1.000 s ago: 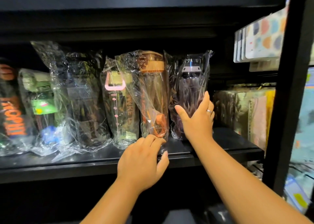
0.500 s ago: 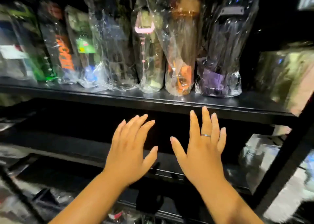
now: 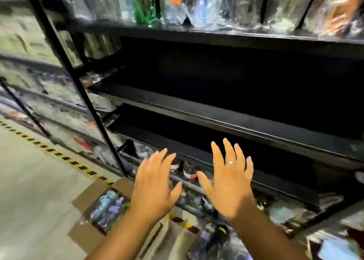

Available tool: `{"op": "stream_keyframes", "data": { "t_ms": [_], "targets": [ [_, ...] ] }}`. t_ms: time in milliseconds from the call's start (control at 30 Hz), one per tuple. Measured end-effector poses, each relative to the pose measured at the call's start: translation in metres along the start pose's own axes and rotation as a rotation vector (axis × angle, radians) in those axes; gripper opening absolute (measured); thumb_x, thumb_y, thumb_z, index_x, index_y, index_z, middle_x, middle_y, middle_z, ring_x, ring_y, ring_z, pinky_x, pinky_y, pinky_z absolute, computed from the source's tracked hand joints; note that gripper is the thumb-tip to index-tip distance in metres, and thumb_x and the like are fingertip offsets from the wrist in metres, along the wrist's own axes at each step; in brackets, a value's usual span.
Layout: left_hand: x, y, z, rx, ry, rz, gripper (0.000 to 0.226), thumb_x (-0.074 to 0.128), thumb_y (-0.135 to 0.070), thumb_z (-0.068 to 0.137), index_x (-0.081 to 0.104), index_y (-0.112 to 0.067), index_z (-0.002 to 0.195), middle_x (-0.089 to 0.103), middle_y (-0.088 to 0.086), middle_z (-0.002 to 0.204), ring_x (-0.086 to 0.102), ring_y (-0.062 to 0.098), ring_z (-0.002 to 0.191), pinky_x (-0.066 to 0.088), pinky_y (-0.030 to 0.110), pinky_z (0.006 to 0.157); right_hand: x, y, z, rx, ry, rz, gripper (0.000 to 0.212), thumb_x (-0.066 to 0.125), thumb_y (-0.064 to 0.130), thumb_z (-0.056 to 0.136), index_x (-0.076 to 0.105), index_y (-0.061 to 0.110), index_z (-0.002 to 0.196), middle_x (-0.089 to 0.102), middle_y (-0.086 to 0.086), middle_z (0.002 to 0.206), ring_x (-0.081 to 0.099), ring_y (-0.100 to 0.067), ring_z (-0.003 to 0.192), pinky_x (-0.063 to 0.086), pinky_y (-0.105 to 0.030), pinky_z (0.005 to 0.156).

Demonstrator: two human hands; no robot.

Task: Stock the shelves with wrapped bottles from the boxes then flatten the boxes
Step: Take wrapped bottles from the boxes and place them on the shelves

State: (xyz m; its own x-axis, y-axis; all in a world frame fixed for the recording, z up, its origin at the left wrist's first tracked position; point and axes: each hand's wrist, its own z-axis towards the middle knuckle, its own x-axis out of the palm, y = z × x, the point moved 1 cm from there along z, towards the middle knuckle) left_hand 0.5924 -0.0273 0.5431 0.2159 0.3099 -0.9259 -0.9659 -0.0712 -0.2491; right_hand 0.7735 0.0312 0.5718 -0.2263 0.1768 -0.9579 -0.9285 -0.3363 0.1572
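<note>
Two bare forearms enter from the lower edge, each ending in an uncovered hand. No sleeve, cuff, glove or wrist strap covers either forearm as far as it shows.

Left hand point(image 3: 152, 188): seen from the back, no ring or other item on the visible fingers point(image 3: 157, 161). Fingernails are short and appear plain, though motion blur limits detail.

Right hand point(image 3: 229, 186): seen from the back. One thin, pale metallic ring point(image 3: 231, 162) encircles the ring finger, just above the knuckle toward the fingertip. Nails are trimmed slightly past the fingertips, with a light, glossy look.
</note>
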Motion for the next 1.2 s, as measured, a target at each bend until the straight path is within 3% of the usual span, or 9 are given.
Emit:
{"op": "stream_keyframes", "data": {
  "t_ms": [133,233,300,367,567,767,1000,1133,1200],
  "targets": [
    [-0.014,0.083,-0.047,-0.075,-0.002,-0.011,0.073,0.057,-0.053,0.070,0.049,-0.021,0.135,0.056,0.009,0.141,0.052,0.031,0.130,0.033,0.044,0.112,0.042,0.089,-0.018,-0.080,0.114,0.071,0.076,0.038,0.060,0.080,0.057,0.014,0.137,0.054,-0.017,0.140,0.053,-0.043,0.126,0.043,-0.063,0.096],
    [-0.022,0.146,-0.085,-0.160,0.079,0.017,0.078,0.068,-0.047,0.065,0.056,-0.014,0.135,0.057,0.014,0.140,0.054,0.035,0.128,0.043,0.052,0.107,0.076,0.153,-0.033,-0.112,0.212,0.143,0.075,0.055,0.054,0.076,0.053,0.017,0.141,0.050,-0.016,0.145,0.047,-0.041,0.131,0.041,-0.060,0.103],
    [-0.031,0.181,-0.113,-0.241,0.131,0.012,0.076,0.068,-0.047,0.068,0.055,-0.017,0.137,0.053,0.011,0.144,0.050,0.034,0.132,0.042,0.050,0.109,0.095,0.192,-0.042,-0.123,0.355,0.139,0.080,0.056,0.054,0.079,0.035,0.026,0.152,0.033,-0.011,0.156,0.032,-0.035,0.141,0.031,-0.053,0.112],
    [-0.038,0.211,-0.138,-0.312,0.145,-0.004,0.076,0.066,-0.047,0.069,0.054,-0.020,0.139,0.051,0.008,0.146,0.048,0.032,0.133,0.042,0.047,0.108,0.114,0.224,-0.050,-0.194,0.504,0.129,0.085,0.040,0.064,0.084,0.015,0.028,0.157,0.017,-0.009,0.162,0.021,-0.033,0.145,0.024,-0.047,0.116],
    [-0.039,0.273,-0.183,-0.464,0.238,0.030,0.089,0.043,-0.066,0.073,0.038,-0.023,0.151,0.041,0.007,0.154,0.038,0.029,0.141,0.032,0.040,0.115,0.157,0.294,-0.055,-0.265,0.704,0.165,0.071,0.043,0.050,0.094,0.014,0.028,0.155,0.009,-0.002,0.165,0.012,-0.027,0.148,0.017,-0.046,0.118],
    [-0.027,0.329,-0.183,-0.490,0.260,0.053,0.082,0.061,-0.052,0.069,0.049,-0.016,0.141,0.054,0.013,0.142,0.056,0.034,0.125,0.046,0.043,0.101,0.218,0.342,-0.033,-0.303,0.862,0.119,0.081,0.046,0.056,0.093,0.005,0.028,0.157,0.013,-0.005,0.163,0.019,-0.033,0.145,0.025,-0.045,0.115],
    [0.000,0.410,-0.144,-0.528,0.390,0.101,0.074,0.048,-0.057,0.071,0.046,-0.018,0.134,0.065,0.015,0.128,0.067,0.036,0.110,0.055,0.047,0.087,0.296,0.387,0.033,-0.286,1.057,0.094,0.083,0.045,0.059,0.093,0.004,0.026,0.157,0.017,-0.009,0.162,0.019,-0.035,0.146,0.027,-0.046,0.115],
    [0.025,0.451,-0.112,-0.549,0.453,0.066,0.074,0.051,-0.056,0.073,0.051,-0.014,0.135,0.064,0.017,0.130,0.066,0.037,0.112,0.054,0.046,0.090,0.323,0.397,0.080,-0.261,1.124,0.062,0.083,0.047,0.057,0.094,0.003,0.025,0.157,0.017,-0.012,0.161,0.024,-0.036,0.143,0.030,-0.045,0.110],
    [0.034,0.464,-0.097,-0.544,0.487,0.036,0.076,0.058,-0.054,0.079,0.048,-0.014,0.143,0.054,0.015,0.143,0.056,0.036,0.126,0.045,0.043,0.104,0.334,0.400,0.096,-0.225,1.164,0.063,0.082,0.046,0.056,0.095,0.003,0.024,0.157,0.016,-0.013,0.161,0.024,-0.037,0.142,0.029,-0.046,0.110]
  ]
}}
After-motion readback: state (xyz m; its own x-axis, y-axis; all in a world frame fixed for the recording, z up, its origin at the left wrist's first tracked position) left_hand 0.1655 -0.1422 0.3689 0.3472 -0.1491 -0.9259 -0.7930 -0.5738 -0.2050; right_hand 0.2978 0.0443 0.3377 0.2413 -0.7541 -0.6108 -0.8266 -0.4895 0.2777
